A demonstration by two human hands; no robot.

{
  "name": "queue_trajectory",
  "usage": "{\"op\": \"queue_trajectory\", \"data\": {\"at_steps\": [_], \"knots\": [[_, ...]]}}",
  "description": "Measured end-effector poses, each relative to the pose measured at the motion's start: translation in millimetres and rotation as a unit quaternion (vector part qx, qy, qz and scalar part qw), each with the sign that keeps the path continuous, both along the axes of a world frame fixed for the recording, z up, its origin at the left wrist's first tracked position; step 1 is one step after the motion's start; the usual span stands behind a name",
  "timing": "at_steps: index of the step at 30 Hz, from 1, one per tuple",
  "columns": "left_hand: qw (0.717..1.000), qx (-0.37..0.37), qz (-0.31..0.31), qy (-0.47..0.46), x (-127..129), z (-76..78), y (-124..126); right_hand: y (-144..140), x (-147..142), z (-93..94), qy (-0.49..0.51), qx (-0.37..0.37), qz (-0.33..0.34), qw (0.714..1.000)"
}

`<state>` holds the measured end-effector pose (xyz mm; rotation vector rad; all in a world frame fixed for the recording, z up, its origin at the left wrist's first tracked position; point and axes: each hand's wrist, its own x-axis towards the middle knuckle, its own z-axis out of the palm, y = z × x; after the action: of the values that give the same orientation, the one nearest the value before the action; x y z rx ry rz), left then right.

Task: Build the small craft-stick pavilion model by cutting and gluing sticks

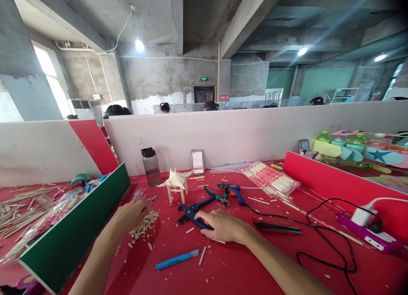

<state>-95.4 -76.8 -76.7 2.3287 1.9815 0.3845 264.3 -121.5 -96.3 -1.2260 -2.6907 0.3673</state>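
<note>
Resting flat, right hand (223, 225) covers blue cutters (191, 211); left hand (129, 215) grip loosely touches stick pieces (145, 225).

Both hands palm-down, left (129, 215) ahead, right (223, 225) flat

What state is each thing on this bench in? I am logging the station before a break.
left hand: resting on the pile of cut sticks
right hand: lying on the blue cutter
wooden pavilion model: upright
water bottle: upright, lid on, nearly empty
blue pen: lying flat
charger: plugged into the power strip
bag of sticks: lying flat
</note>
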Motion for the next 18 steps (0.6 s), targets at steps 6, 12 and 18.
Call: {"op": "queue_trajectory", "data": {"at_steps": [6, 12, 18], "knots": [[0.996, -0.087, -0.022, 0.018, -1.1, 15.1, -2.7, -1.9, -0.5, 3.3, -0.003, -0.009, -0.009, 1.0], [0.951, -0.212, -0.196, -0.108, 37.7, 7.3, -14.8, -2.1, 0.1, 2.9, 0.003, -0.007, -0.009, 1.0], [0.953, -0.211, -0.165, -0.144, 60.2, -25.1, -5.4, 0.4, 0.5, -1.4, 0.003, -0.004, -0.007, 1.0]]}}
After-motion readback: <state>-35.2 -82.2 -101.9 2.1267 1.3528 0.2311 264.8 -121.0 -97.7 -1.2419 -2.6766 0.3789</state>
